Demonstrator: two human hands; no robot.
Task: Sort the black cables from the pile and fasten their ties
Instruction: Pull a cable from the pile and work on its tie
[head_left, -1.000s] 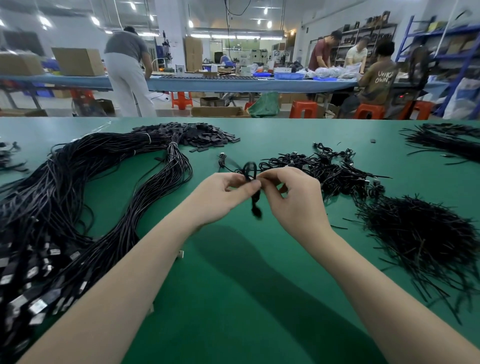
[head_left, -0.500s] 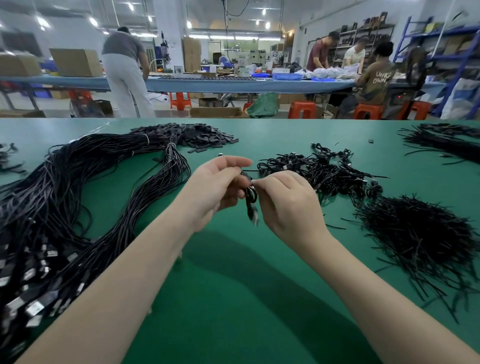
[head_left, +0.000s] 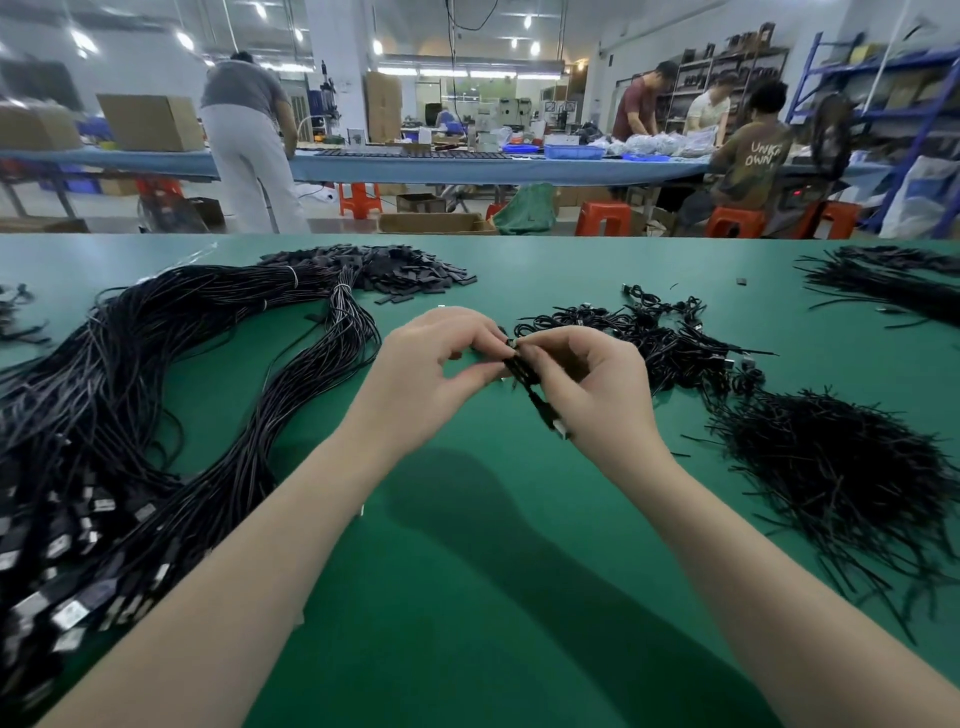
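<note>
Cable (head_left: 525, 375) diagonal, plug end near-right.

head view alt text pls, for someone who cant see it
Both hands, left hand and right hand, pinch a small coiled black cable above a green table. Long cable bundles lie left, a tie pile right.

Glossy black cables (head_left: 171, 395), matt green table (head_left: 467, 597).
</note>
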